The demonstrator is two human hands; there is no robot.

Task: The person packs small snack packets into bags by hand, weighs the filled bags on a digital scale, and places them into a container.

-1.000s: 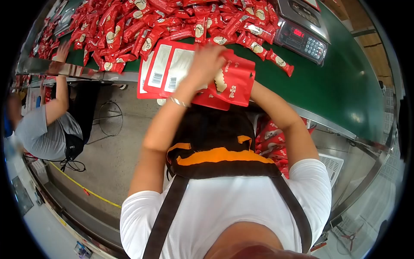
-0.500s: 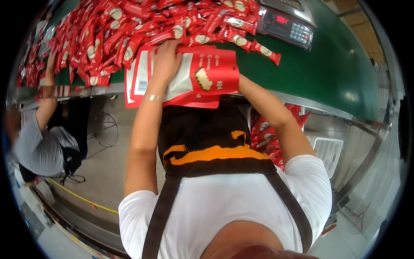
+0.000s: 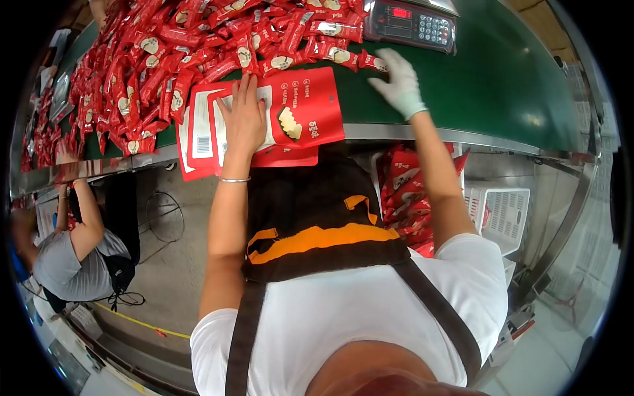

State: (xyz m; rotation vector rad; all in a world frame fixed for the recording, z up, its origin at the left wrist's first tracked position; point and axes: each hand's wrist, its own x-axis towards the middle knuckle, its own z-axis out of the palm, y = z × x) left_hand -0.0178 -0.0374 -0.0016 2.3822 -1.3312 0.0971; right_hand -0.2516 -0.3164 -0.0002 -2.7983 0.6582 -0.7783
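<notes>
White cotton covers the worker's shoulders nearest me, a T-shirt under a dark brown apron with an orange trim across its bib. Just past the apron, a few flat red pouches lie overlapped like fanned cards on the near side of the table, their lower edges jutting out over its steel edge. Some turn up white panels with barcodes; another shows a printed front with a pale food picture. The left hand, bare with a band at the wrist, lies on these pouches, thumb held away from extended fingers. To the right, the right hand wears a white glove and reaches over the green tabletop, thumb and fingers well apart, fingertips at a small red wrapped packet; I can't tell whether they press on it. Below the table on that side are red filled bags and, beside them, a white plastic basket. Beyond the pouches spreads a big heap of red wrapped packets, and at its right sits a digital scale with a red-lit display. Off to the left, a co-worker in a grey shirt bends close to the same table.
</notes>
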